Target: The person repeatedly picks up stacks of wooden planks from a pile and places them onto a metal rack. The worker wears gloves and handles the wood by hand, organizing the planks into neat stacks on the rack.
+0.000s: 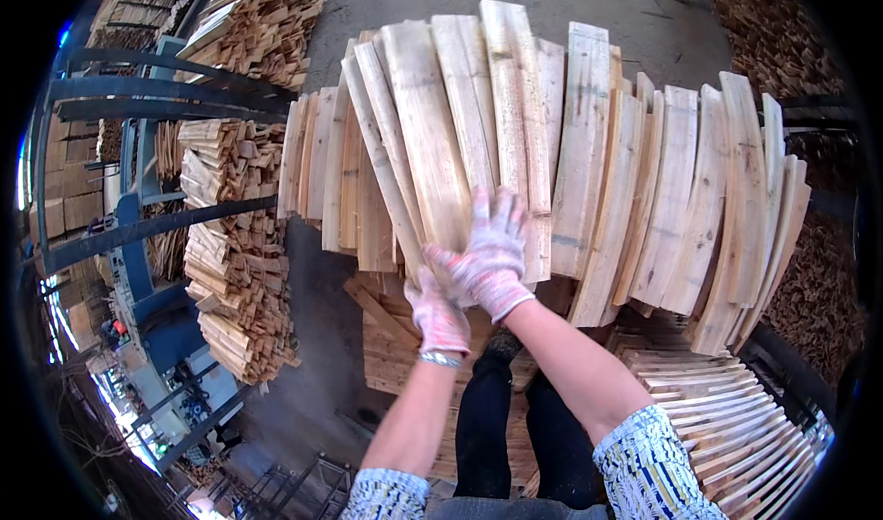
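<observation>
Several pale wooden boards stand side by side in a long row before me, fanned slightly apart. My right hand, in a white and pink knit glove, lies on the near part of the boards, fingers spread. Just left of it and lower, my left hand, gloved alike, is closed at the near end of a wooden board. Some of its fingers are hidden by the board and my right hand. Further boards continue the row to the right.
On the left, dark metal bars reach toward the row, beside a tall stack of split wood. Curved slats are stacked at the lower right. More wood piles line the far right. Planks lie below the boards.
</observation>
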Motion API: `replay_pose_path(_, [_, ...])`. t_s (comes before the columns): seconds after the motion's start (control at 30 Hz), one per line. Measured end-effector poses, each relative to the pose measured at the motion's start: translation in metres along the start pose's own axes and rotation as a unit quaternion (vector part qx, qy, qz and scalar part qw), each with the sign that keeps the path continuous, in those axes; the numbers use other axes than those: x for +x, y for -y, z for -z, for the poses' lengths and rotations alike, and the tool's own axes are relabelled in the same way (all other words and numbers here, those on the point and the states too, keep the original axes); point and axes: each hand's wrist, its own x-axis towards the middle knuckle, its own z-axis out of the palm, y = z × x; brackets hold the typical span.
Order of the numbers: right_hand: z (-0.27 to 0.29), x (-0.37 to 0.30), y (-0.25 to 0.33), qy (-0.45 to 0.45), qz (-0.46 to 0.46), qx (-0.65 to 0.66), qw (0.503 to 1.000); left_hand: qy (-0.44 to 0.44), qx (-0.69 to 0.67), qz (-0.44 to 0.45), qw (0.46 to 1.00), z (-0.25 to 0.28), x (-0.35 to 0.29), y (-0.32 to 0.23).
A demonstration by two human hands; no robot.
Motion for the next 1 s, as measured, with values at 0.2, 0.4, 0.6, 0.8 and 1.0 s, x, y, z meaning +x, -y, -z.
replay_pose_path(0.2, [0.049,0.012,-0.045,-0.012,-0.053,0.002,0.998,0.19,0.167,0.019,0.967,0.028,-0.032,-0.017])
replay_pose_path(0.4, [-0.007,0.006,-0.04,0.015,-0.08,0.053,0.995,0.143,0.278,-0.105,0.944,0.014,0.113,-0.036])
replay_pose_path(0.6, [-0.03,0.023,-0.057,-0.094,0.012,0.331,0.939,0.06,0.379,-0.269,0.883,-0.037,0.041,-0.035])
replay_pose_path(0.8, [-0.025,0.041,-0.117,-0.172,-0.009,0.229,0.958,0.026,0.379,-0.125,0.917,-0.066,0.027,0.006])
replay_pose_path(1.0, [0.021,0.003,-0.11,0.041,-0.095,0.426,0.899,0.14,0.367,-0.05,0.918,-0.049,-0.006,-0.02])
